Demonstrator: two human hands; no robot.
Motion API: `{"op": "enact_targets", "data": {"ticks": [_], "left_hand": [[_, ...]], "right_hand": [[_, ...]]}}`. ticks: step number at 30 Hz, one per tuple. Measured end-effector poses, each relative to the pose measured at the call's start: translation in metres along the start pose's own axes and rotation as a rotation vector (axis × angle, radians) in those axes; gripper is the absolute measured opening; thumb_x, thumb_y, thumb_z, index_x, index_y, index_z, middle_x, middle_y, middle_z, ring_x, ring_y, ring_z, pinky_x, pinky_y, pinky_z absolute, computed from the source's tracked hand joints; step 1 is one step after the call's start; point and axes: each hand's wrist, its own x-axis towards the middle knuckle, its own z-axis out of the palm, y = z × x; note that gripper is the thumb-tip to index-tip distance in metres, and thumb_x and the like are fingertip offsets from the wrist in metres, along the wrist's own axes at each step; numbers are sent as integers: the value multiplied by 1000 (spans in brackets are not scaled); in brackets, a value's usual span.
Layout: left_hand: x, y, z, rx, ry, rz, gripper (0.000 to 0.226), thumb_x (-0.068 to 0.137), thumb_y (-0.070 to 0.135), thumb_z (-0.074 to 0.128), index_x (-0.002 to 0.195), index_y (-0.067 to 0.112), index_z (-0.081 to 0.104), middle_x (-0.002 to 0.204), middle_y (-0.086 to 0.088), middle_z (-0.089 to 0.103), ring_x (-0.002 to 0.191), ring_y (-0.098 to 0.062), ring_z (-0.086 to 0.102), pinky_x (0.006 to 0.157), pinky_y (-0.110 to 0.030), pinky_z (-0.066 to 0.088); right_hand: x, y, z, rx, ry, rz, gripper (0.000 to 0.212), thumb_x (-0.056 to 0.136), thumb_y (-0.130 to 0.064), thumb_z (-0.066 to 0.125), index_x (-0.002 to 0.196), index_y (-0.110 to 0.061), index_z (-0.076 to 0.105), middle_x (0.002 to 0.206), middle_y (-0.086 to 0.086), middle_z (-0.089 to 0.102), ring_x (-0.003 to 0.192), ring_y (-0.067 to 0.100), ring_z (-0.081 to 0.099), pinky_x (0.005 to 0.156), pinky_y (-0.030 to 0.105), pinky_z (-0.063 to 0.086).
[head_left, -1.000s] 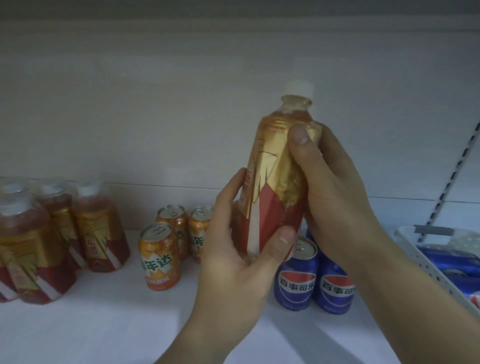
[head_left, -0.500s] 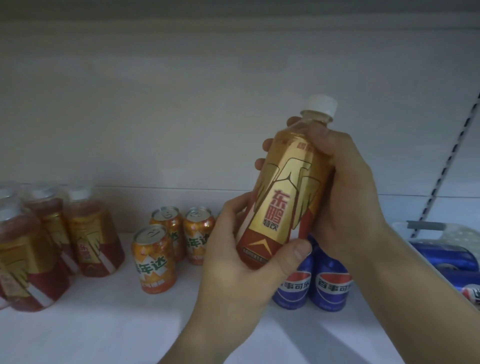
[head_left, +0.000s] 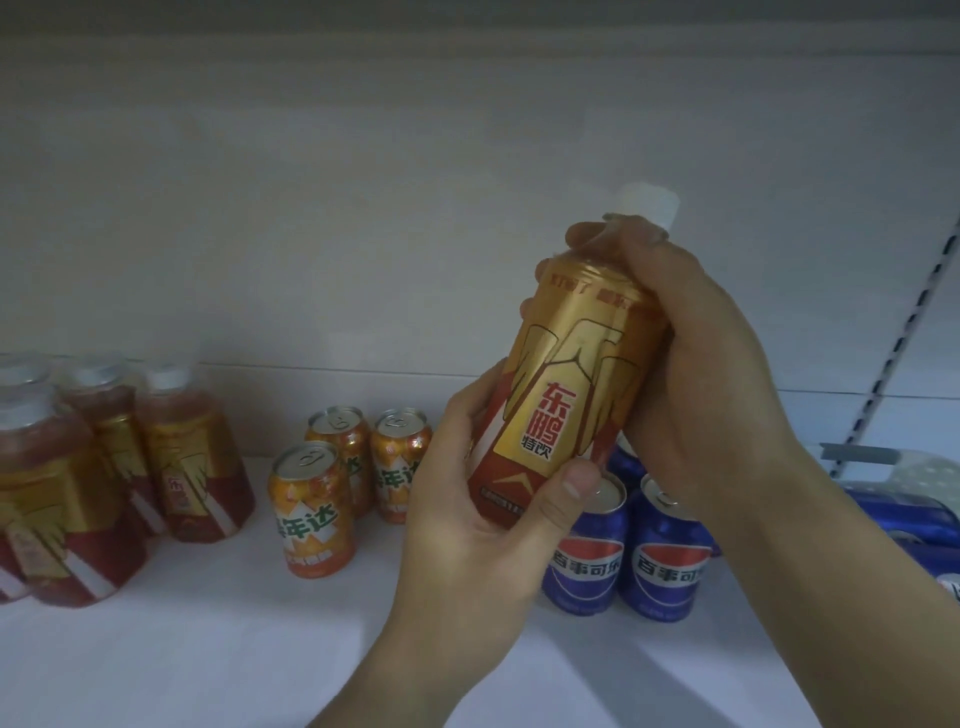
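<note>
Bottle (head_left: 566, 405): gold-and-red drink bottle with a white cap (head_left: 649, 205), held tilted in the air above the shelf (head_left: 208, 649), over the blue cans toward its right end and clear of the shelf.
Left hand (head_left: 483, 525): fingers curled round the bottle's base, thumb pressed on the lower label.
Right hand (head_left: 691, 374): fingers wrapped round the shoulder and neck, just below the cap.
Writing: bottle front read 东鹏特饮; small print at top and bottom was too blurred to read. Blue cans (head_left: 667, 566) read 百事可乐 under the Pepsi globe. Orange cans (head_left: 311, 514), mid-shelf, showed 年达, leading character unclear.
Risk: the smooth sleeve could slip if one hand let go, and the bottle would likely strike the blue cans beneath. A careless set-down could topple the matching bottles (head_left: 192, 457) at the shelf's left end.
</note>
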Motion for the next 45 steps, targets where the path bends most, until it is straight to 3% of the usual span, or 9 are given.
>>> {"op": "enact_targets", "data": {"ticks": [3,6,8,11,13,17,27,32,45], "left_hand": [[11,-3,-5,-191,-40,-117,46,73,44,84,114,26,72,107,1,77,100,-12,73,84,-30,59],[14,2,-16,-217,-125,-132,90,12,70,91,72,9,66,57,-8,68,58,-7,69,48,-7,48],[14,4,-14,-316,-68,-158,64,42,50,93,73,6,58,46,-4,65,49,-11,67,39,-9,45],[12,1,-6,-359,-24,-283,65,61,58,81,96,4,70,81,-2,79,72,-10,76,58,-19,56],[6,-2,-3,-338,-49,-327,47,66,58,69,104,31,74,103,-4,78,88,-19,77,70,-37,58],[2,-2,-4,-408,-27,-377,42,70,54,65,106,35,75,110,-4,77,95,-20,76,72,-35,61],[6,-1,-6,-438,9,-282,75,46,65,89,111,31,75,114,-7,76,101,-24,75,71,-29,60],[9,-5,-6,-130,200,-25,68,47,42,91,111,34,70,107,10,75,98,-13,74,76,-30,62],[0,-6,1,149,108,60,85,55,3,93,124,34,54,110,24,67,101,2,69,72,-10,55]], "right_hand": [[1,-1,0,11,-76,50,44,94,-38,58,126,-9,66,123,25,67,120,45,64,107,63,48],[-1,1,1,-16,-118,77,48,92,-36,60,130,-8,64,116,23,69,118,47,65,101,59,55],[-2,0,2,-41,-95,33,44,91,-34,63,128,-10,66,107,13,73,104,37,73,88,49,61],[-2,-3,5,-86,-26,-49,44,84,-32,71,123,-12,66,101,3,76,93,19,75,81,35,60],[-2,-2,5,-121,1,-63,43,80,-34,74,119,-17,66,102,-1,77,97,17,76,84,34,60],[-2,-1,5,-209,5,-42,46,79,-41,75,120,-22,66,107,-1,78,101,17,76,89,40,61],[0,-9,0,-137,-101,14,39,90,-47,63,121,-24,68,108,-8,77,106,13,74,92,35,57],[2,-13,-6,-170,-24,49,41,92,-48,64,120,-19,71,101,-8,77,100,13,75,86,34,56],[-5,-14,-3,-101,-68,-54,29,87,-35,68,104,-11,69,102,9,76,101,31,75,84,40,62]]}}
